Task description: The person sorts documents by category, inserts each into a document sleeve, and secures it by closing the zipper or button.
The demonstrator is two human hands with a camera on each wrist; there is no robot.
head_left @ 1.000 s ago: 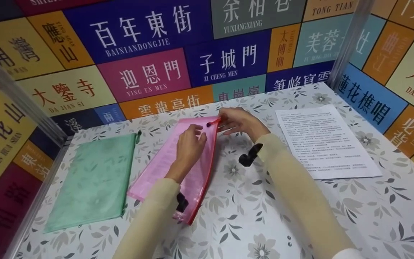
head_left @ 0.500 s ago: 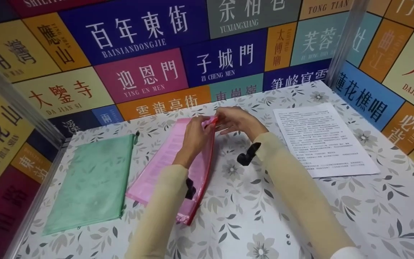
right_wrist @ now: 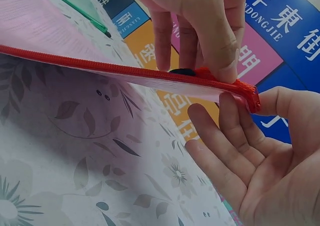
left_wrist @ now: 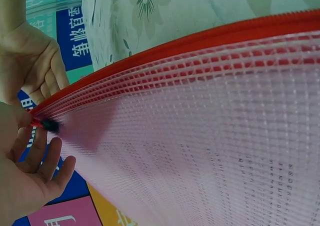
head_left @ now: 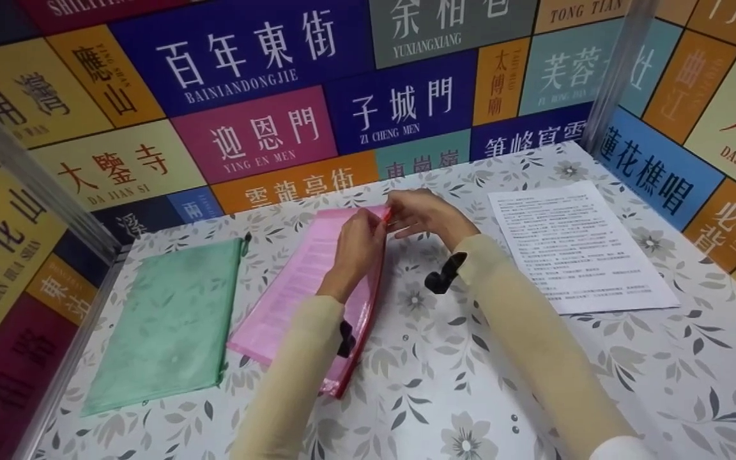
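Note:
A pink zip pouch (head_left: 291,287) with a red zipper (right_wrist: 100,66) lies slanted on the table, its zipper edge raised at the far corner. Printed sheets (left_wrist: 240,171) show through its mesh. My left hand (head_left: 358,246) pinches the zipper pull (left_wrist: 49,124) near that corner; in the left wrist view a dark tip sticks out past its fingers. At the zipper's end, my right hand (head_left: 429,214) pinches the pouch's corner between thumb and index finger, with the other fingers loosely spread, as the right wrist view (right_wrist: 265,161) shows.
A green zip pouch (head_left: 163,326) lies flat to the left. Printed paper (head_left: 579,249) lies on the right of the flower-patterned table (head_left: 432,383). Panels with coloured signs (head_left: 246,57) stand behind and at both sides.
My left hand has moved up and right from over the pouch to the zipper pull at the corner and taken hold of it. The right hand has kept its grip on the corner.

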